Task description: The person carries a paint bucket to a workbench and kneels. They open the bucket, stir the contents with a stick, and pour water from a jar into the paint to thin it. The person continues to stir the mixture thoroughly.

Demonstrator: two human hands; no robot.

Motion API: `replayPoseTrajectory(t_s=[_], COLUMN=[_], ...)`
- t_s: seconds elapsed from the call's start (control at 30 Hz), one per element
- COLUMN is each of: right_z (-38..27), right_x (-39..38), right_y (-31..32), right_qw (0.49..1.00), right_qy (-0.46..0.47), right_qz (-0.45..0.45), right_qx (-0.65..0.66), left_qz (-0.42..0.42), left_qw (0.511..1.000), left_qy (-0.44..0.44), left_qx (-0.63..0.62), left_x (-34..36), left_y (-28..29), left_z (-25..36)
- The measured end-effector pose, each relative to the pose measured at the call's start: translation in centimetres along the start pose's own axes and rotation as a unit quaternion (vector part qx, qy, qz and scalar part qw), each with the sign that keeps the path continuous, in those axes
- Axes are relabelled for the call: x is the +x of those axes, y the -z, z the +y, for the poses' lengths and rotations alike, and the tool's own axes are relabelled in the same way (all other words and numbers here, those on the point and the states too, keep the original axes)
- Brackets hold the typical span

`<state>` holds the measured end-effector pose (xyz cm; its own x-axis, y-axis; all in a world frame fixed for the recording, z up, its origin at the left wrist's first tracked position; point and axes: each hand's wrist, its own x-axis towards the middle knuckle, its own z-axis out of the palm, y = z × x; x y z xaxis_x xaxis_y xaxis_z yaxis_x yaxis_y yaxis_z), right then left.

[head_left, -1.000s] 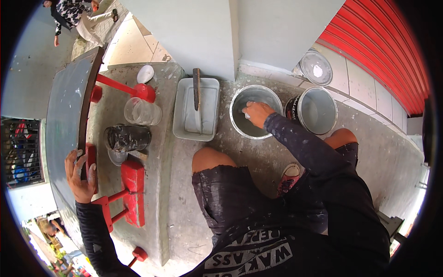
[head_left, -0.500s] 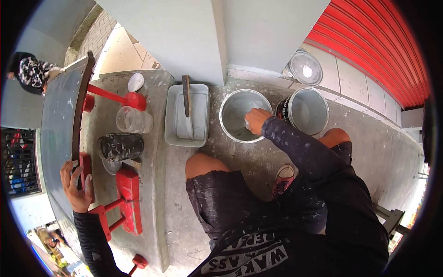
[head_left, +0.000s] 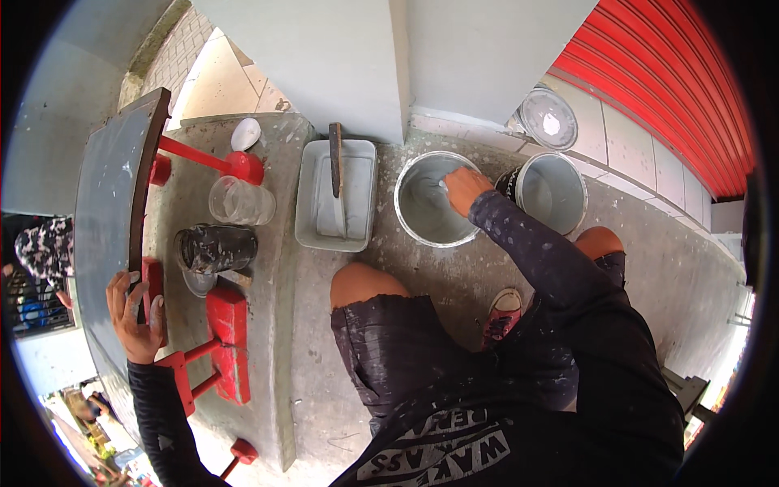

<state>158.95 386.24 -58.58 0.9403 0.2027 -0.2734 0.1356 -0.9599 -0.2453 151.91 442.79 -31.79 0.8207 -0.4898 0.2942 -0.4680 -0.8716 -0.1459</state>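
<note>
My right hand (head_left: 468,191) reaches into a round bucket (head_left: 415,169) of grey paint, near its right inner wall. Its fingers are closed, and what they hold is hidden, though a pale bit shows at the fingertips. On the left, my left hand (head_left: 135,318) grips the edge of a dark tabletop (head_left: 109,219), with fingers over the top and thumb beside the edge. Grey smears mark its fingertips. Left of the bucket stands a grey-coated rectangular tray (head_left: 303,195). A long tool with a dark wooden handle (head_left: 335,158) leans in it, its lower part coated grey.
A second grey-lined bucket (head_left: 582,195) stands right of the first, near a paint-stained lid (head_left: 548,120). On the raised ledge lie clear plastic tubs (head_left: 243,200), a black-smeared container (head_left: 215,248) and a white bowl (head_left: 246,135). Red table legs (head_left: 227,345) stand there. A person (head_left: 45,247) is at far left.
My right hand has moved up and right inside the bucket. The left hand stays on the tabletop edge. At far left, the other person has shifted lower in view.
</note>
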Motion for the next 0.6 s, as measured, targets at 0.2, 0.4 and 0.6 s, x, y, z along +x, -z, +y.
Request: replayPoseTrajectory(t_s=[0.2,0.4,0.6], right_z=[-1.1,-0.9,-1.0], right_x=[-1.2,-2.1,-5.6], right_y=[-0.2,0.9,6.9], right_qw=[0.994,0.978,0.976], right_qy=[-0.057,-0.036,0.033], right_qz=[-0.087,-0.123,-0.042], right_qx=[0.034,0.166,0.209], left_qz=[-0.007,0.005,0.005], left_qw=[1.000,1.000,1.000], left_qy=[0.010,0.005,0.005], left_qx=[-0.003,-0.004,0.001], left_x=[-0.1,0.1,0.2], left_y=[0.0,0.1,0.0], left_z=[-0.1,0.2,0.2])
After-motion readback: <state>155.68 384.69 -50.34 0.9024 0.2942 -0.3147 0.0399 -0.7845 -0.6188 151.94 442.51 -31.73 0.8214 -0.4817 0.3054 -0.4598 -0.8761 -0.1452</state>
